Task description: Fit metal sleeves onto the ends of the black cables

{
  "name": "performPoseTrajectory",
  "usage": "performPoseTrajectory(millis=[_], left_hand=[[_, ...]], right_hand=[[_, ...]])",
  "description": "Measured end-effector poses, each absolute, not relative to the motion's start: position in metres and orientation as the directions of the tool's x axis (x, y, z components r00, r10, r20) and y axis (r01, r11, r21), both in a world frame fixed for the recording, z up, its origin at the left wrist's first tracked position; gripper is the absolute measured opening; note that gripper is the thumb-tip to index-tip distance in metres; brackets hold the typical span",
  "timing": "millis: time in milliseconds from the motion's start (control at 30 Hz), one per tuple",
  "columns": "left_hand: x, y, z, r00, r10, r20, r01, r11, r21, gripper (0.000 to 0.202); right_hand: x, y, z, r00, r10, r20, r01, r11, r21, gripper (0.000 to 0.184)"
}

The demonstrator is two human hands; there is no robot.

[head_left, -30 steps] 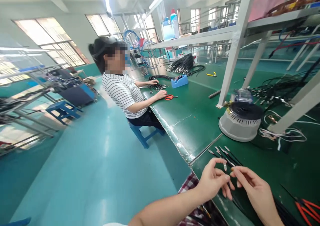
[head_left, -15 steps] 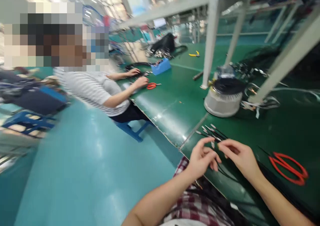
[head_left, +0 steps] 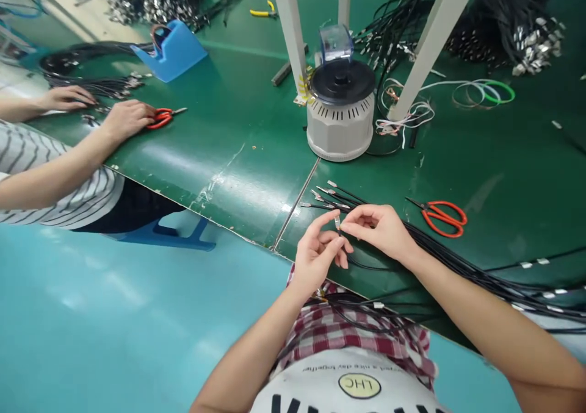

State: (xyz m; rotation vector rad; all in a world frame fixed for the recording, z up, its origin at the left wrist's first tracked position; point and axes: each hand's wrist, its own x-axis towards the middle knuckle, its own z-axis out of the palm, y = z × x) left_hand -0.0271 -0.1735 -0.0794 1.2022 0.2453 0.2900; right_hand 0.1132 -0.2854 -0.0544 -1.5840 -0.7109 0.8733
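Left hand [head_left: 315,257] and right hand [head_left: 382,230] both pinch metal tip [head_left: 337,222] of thin black cable [head_left: 366,265], at bench [head_left: 238,126] near edge, 6 o'clock from grey winder [head_left: 339,117]. Judgement: grip close to tip, keep cable slack, avoid loose cable ends [head_left: 326,197] at 11 o'clock of hands. Red scissors [head_left: 440,214] at 3 o'clock.

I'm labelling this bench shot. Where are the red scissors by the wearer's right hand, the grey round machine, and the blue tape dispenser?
red scissors [head_left: 440,215]: head view, on the handle loops.
grey round machine [head_left: 339,126]: head view, on its ribbed side wall.
blue tape dispenser [head_left: 176,50]: head view, on its sloped body.
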Motion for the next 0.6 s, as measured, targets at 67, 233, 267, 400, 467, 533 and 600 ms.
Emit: performPoseTrajectory(millis=[67, 233, 267, 400, 467, 533, 600], left_hand=[[-0.0265, -0.173, -0.0805, 0.937, 0.347, -0.029, -0.092, 0.328, 0.94, 0.052], [-0.0262, -0.1729, -0.0826, 0.936, 0.352, -0.029, -0.092, 0.323, 0.942, 0.052], [-0.0262, -0.1729, -0.0828, 0.936, 0.35, -0.03, -0.091, 0.324, 0.942, 0.052], [-0.0258, -0.1728, -0.0824, 0.936, 0.351, -0.026, -0.098, 0.331, 0.938, 0.051], [-0.0253, -0.1729, -0.0816, 0.933, 0.357, -0.03, -0.1, 0.339, 0.936, 0.05], [-0.0248, -0.1731, -0.0808, 0.931, 0.362, -0.037, -0.098, 0.347, 0.933, 0.051], [-0.0245, -0.1732, -0.0803, 0.93, 0.365, -0.04, -0.097, 0.35, 0.932, 0.051]], right_hand=[[0.1135, -0.2847, -0.0549, 0.545, 0.823, -0.158, -0.012, -0.181, -0.983, 0.035], [0.1119, -0.2821, -0.0534, 0.567, 0.811, -0.148, 0.014, -0.189, -0.982, 0.034], [0.1115, -0.2815, -0.0528, 0.574, 0.806, -0.147, 0.015, -0.189, -0.982, 0.032], [0.11, -0.2806, -0.0521, 0.58, 0.801, -0.149, 0.021, -0.197, -0.98, 0.029], [0.1096, -0.2807, -0.0526, 0.581, 0.801, -0.146, 0.033, -0.202, -0.979, 0.029], [0.1093, -0.2807, -0.0533, 0.585, 0.799, -0.137, 0.042, -0.199, -0.979, 0.03], [0.109, -0.2805, -0.054, 0.588, 0.798, -0.129, 0.046, -0.193, -0.98, 0.03]])
